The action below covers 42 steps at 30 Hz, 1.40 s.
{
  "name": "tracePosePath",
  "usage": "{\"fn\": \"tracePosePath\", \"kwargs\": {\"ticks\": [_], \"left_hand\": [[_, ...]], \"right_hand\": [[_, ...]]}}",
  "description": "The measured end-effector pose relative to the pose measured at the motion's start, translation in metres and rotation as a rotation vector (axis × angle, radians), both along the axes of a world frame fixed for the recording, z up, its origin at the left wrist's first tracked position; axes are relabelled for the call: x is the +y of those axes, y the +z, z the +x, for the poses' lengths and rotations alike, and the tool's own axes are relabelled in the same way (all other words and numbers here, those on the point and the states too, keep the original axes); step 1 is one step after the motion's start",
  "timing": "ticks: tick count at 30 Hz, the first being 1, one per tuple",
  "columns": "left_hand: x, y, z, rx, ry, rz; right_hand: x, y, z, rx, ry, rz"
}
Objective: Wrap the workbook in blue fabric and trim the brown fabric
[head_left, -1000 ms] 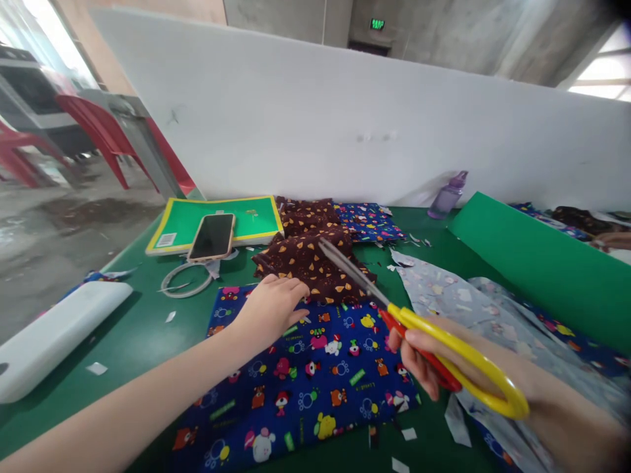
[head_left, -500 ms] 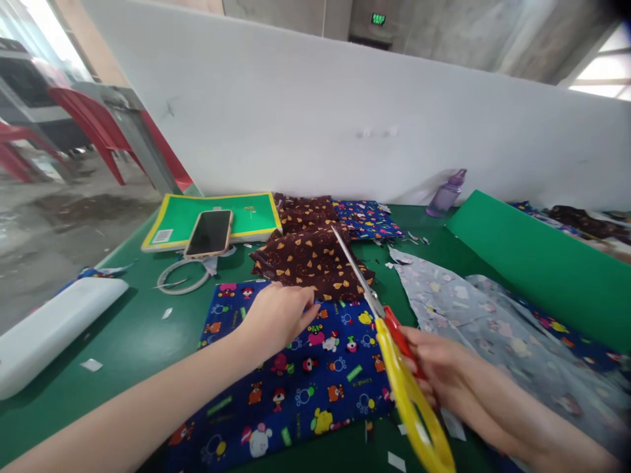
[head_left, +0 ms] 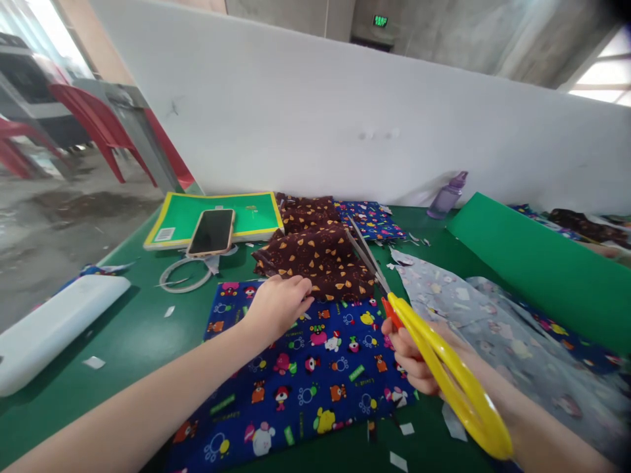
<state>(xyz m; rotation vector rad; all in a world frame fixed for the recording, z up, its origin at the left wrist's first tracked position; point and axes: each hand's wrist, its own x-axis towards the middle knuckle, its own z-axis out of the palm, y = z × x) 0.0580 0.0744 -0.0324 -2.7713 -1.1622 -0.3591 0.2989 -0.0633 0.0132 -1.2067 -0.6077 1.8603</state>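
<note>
In my right hand [head_left: 419,358] are scissors [head_left: 436,348] with a yellow and a red handle. Their blades stand apart, pointing up and away beside the right edge of a brown printed fabric [head_left: 320,263]. My left hand [head_left: 279,302] has its fingers curled closed at the near edge of that brown fabric; the fingertips are partly hidden. Under my left forearm lies a dark blue cartoon-print fabric [head_left: 315,381], spread flat. The brown piece meets its far edge.
A phone [head_left: 211,233] rests on a green book [head_left: 256,217] at the back left. A white case-like object [head_left: 64,332] lies far left. Right of my scissors are a pale printed fabric [head_left: 473,315], a purple bottle [head_left: 446,197] and a green panel [head_left: 537,263]. Scraps dot the table [head_left: 133,361].
The scissors have swung right, and their blades have parted. My right hand has turned, bringing the yellow handle up and rightward. My left hand stays at the brown fabric's edge.
</note>
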Motion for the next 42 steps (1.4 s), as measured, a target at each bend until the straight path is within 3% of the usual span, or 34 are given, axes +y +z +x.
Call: {"fn": "tracePosePath", "kwargs": {"ticks": [2,6,11,14,17,27,31,34,42], "left_hand": [[0.001,-0.003,0.000,-0.010,-0.016,0.016],[0.003,-0.008,0.000,-0.035,-0.034,0.045],[0.004,-0.011,0.001,-0.079,-0.054,0.088],[0.005,-0.012,0.000,-0.092,-0.097,0.105],[0.006,-0.012,-0.001,-0.101,-0.128,0.119],[0.004,-0.010,-0.001,-0.149,-0.135,0.120],[0.005,-0.013,-0.002,-0.164,-0.135,0.120],[0.007,-0.015,-0.002,-0.183,-0.126,0.131],[0.006,-0.015,-0.002,-0.233,-0.114,0.164]], "right_hand": [[-0.006,-0.003,0.002,0.091,-0.031,-0.066],[-0.019,-0.005,0.003,0.230,0.047,-0.174],[-0.042,-0.004,0.009,0.224,0.005,-0.187],[-0.053,-0.004,0.006,0.212,0.034,-0.266],[-0.057,-0.003,-0.003,0.191,0.064,-0.243],[-0.055,0.002,-0.022,0.130,0.136,-0.346],[-0.054,-0.005,-0.030,0.133,0.157,-0.265],[-0.046,-0.005,-0.036,0.083,0.213,-0.197],[-0.017,0.005,-0.047,0.124,0.251,-0.238]]}}
